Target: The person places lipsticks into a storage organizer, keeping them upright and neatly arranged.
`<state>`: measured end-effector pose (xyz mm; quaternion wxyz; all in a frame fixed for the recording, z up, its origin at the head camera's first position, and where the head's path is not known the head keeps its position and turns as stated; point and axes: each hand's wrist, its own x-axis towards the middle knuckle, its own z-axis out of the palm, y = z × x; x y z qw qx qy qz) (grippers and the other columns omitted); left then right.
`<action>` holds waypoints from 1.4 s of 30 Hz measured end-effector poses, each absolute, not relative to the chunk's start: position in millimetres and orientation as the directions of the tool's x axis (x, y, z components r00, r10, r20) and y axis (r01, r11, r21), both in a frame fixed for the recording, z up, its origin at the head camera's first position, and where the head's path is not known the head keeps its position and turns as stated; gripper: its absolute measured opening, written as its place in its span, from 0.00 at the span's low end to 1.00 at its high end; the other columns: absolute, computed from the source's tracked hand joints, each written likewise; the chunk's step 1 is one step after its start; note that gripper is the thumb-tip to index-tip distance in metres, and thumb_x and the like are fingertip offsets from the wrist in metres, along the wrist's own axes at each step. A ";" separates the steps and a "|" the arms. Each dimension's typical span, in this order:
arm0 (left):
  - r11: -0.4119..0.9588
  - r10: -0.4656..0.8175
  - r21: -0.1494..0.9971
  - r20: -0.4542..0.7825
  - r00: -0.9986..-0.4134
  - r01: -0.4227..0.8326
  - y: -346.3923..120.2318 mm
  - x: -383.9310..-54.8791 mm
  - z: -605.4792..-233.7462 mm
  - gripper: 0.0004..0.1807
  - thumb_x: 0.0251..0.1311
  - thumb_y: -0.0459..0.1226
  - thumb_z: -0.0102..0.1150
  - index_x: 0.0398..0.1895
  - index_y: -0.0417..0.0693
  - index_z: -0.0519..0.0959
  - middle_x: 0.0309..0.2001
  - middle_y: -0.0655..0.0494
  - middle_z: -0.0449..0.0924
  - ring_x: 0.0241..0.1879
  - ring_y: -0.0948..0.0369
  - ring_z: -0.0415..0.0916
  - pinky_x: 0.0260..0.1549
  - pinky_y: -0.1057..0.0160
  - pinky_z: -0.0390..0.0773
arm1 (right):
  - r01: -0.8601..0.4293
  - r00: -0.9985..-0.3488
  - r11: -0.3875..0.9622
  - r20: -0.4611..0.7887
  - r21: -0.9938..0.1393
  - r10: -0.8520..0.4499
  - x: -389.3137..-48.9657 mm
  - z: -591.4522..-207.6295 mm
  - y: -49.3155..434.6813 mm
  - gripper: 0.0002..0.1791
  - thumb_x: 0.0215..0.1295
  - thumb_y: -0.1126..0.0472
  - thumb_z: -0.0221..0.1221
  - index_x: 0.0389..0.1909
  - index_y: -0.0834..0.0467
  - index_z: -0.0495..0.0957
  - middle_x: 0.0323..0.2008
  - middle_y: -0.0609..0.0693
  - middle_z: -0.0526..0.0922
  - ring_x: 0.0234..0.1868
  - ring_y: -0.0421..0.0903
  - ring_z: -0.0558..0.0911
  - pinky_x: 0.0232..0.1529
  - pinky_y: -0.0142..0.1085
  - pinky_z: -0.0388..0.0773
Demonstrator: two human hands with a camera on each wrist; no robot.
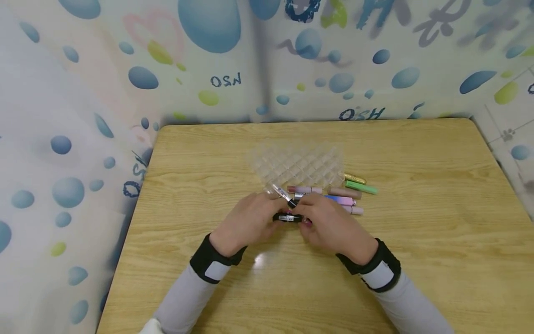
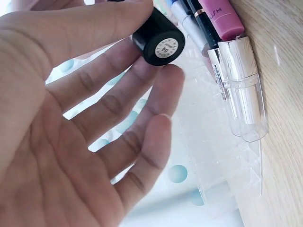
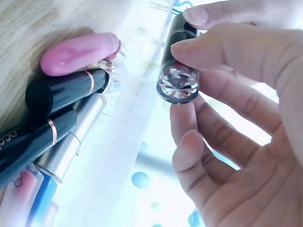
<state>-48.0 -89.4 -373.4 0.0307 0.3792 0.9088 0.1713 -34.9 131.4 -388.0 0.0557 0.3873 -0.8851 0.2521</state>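
Observation:
A black lipstick tube (image 1: 288,217) is held level between both hands, close over the table. My left hand (image 1: 252,215) pinches its base, where the left wrist view shows a round white 04 label (image 2: 166,48). My right hand (image 1: 331,225) grips the other end with thumb and fingers; that end (image 3: 178,87) is clear and faceted like a jewel in the right wrist view. Just beyond the hands lie a pink rounded tube (image 3: 78,53), a black tube (image 3: 68,91) with a gold band, and a silver tube with a clear end (image 2: 241,80).
Behind the hands lies a clear plastic organizer (image 1: 298,162) with a grid of slots. Along its front right are a green tube (image 1: 361,187), a gold tube (image 1: 355,178) and several pink and blue ones. A patterned curtain (image 1: 258,69) hangs at the table's back edge.

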 end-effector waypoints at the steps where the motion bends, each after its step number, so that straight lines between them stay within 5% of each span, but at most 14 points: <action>1: 0.652 0.700 0.335 0.078 -0.710 0.680 -89.3 -48.3 -373.4 0.09 0.57 0.36 0.73 0.40 0.50 0.85 0.40 0.60 0.86 0.34 0.64 0.79 0.33 0.62 0.81 | -0.713 -0.694 0.572 0.295 -0.406 -0.656 -35.2 -386.6 132.4 0.12 0.51 0.70 0.67 0.38 0.59 0.88 0.37 0.49 0.84 0.39 0.45 0.82 0.39 0.38 0.83; 12: 0.634 0.693 0.390 0.097 -0.714 0.668 -88.2 -50.5 -373.9 0.10 0.60 0.37 0.72 0.42 0.50 0.83 0.40 0.60 0.85 0.35 0.65 0.76 0.33 0.64 0.79 | -0.673 -0.731 0.607 0.260 -0.422 -0.631 -38.1 -376.1 141.6 0.09 0.56 0.63 0.71 0.39 0.55 0.89 0.41 0.46 0.85 0.42 0.42 0.83 0.39 0.37 0.83; 28: 0.622 0.678 0.372 0.184 -0.711 0.689 -86.3 -50.6 -376.0 0.11 0.60 0.39 0.72 0.45 0.50 0.84 0.41 0.58 0.86 0.39 0.63 0.79 0.35 0.64 0.80 | -0.639 -0.755 0.560 0.292 -0.527 -0.587 -39.2 -367.2 148.6 0.08 0.62 0.61 0.69 0.42 0.52 0.86 0.45 0.43 0.85 0.32 0.38 0.79 0.30 0.32 0.73; 42: 0.588 0.674 0.413 0.225 -0.704 0.695 -83.8 -51.7 -382.8 0.10 0.61 0.42 0.71 0.42 0.51 0.83 0.35 0.58 0.87 0.33 0.62 0.74 0.32 0.63 0.76 | -0.656 -0.734 0.430 0.393 -0.620 -0.554 -38.7 -368.6 141.4 0.12 0.62 0.64 0.70 0.46 0.55 0.84 0.45 0.44 0.87 0.43 0.37 0.84 0.40 0.42 0.86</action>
